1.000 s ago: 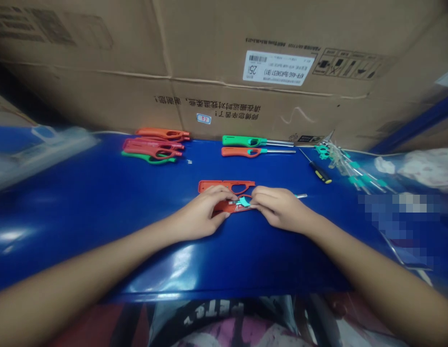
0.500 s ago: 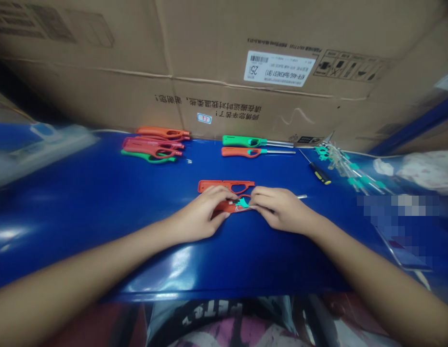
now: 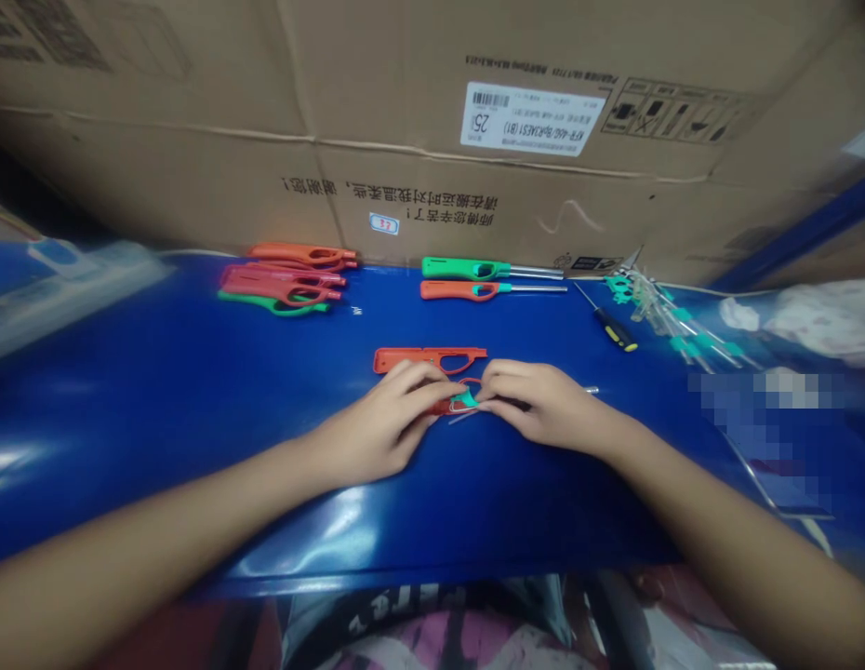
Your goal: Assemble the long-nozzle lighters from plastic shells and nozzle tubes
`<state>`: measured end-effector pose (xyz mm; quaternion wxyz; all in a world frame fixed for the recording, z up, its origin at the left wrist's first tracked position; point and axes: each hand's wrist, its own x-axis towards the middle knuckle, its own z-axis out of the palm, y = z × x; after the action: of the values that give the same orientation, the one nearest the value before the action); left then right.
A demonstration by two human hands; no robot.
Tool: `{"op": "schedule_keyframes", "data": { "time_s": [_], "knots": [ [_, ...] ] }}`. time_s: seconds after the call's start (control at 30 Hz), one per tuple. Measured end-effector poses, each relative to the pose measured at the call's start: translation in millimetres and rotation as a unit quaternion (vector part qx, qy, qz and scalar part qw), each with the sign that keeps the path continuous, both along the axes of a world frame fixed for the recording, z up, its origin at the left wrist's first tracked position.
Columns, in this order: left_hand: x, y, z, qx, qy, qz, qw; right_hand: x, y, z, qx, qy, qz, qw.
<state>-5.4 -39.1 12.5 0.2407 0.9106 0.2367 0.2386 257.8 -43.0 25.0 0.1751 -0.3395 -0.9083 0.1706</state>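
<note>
Near the middle of the table, my left hand (image 3: 387,419) is closed on an orange lighter shell half (image 3: 441,408), its fingertips bent over the inside. A green trigger piece (image 3: 465,400) with thin white wire shows between my hands. My right hand (image 3: 544,405) pinches the front of the same lighter, beside the trigger. The tip of its metal nozzle tube (image 3: 592,390) sticks out past my right hand, which hides the rest. A thin clear tube (image 3: 463,418) pokes out below the shell. Just behind lies the other orange shell half (image 3: 405,359), touched by neither hand's grip.
Orange, red and green lighter shells (image 3: 286,279) are stacked at the back left. Two lighters with nozzles, green (image 3: 450,268) and orange (image 3: 446,290), lie behind. A screwdriver (image 3: 618,332) and a pile of nozzle assemblies (image 3: 673,316) are at right. A cardboard box (image 3: 391,112) walls the back.
The thin clear tube now sticks out below the shell. My left fingers have shifted over the shell's inside, and the nozzle tip shows slightly farther right. The view has shifted a little.
</note>
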Motion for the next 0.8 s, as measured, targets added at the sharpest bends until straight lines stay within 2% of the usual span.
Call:
{"op": "schedule_keyframes", "data": {
  "time_s": [0.2, 0.47, 0.8],
  "knots": [
    [-2.0, 0.9, -1.1, 0.037, 0.048, -0.014, 0.998, 0.5, 3.5, -1.8, -0.035, 0.037, 0.006, 0.999],
    [-2.0, -2.2, 6.3, 0.109, 0.145, -0.016, 0.983, 6.0, -1.9, 6.7, -0.057, 0.032, 0.021, 0.998],
    [-4.7, -1.8, 8.8, 0.133, 0.115, -0.032, 0.984, 7.9, -0.8, 14.0, -0.030, -0.010, -0.008, 0.999]
  ]
}}
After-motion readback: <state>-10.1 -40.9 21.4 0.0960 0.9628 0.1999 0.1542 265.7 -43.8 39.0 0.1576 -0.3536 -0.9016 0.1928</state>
